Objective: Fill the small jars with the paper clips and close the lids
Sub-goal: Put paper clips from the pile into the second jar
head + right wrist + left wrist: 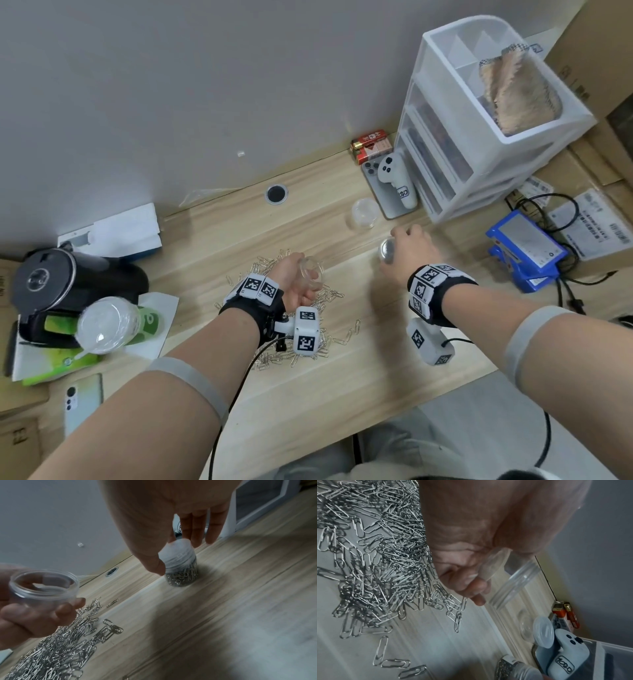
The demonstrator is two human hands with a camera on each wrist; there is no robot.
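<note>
Pale wood-grain surface (pixel 212 240) against a grey wall carries a loose heap of steel paper clips (pixel 329 298). My left hand (pixel 296 284) grasps an empty clear jar (pixel 311 272), mouth open, above the heap. My right hand (pixel 407 250) pinches the lidded full jar (pixel 181 566) standing on the surface (thumb at the ribbed cap, other fingers straight). I should release it upright, then scoop clips; thin wire tangles and slides.
</note>
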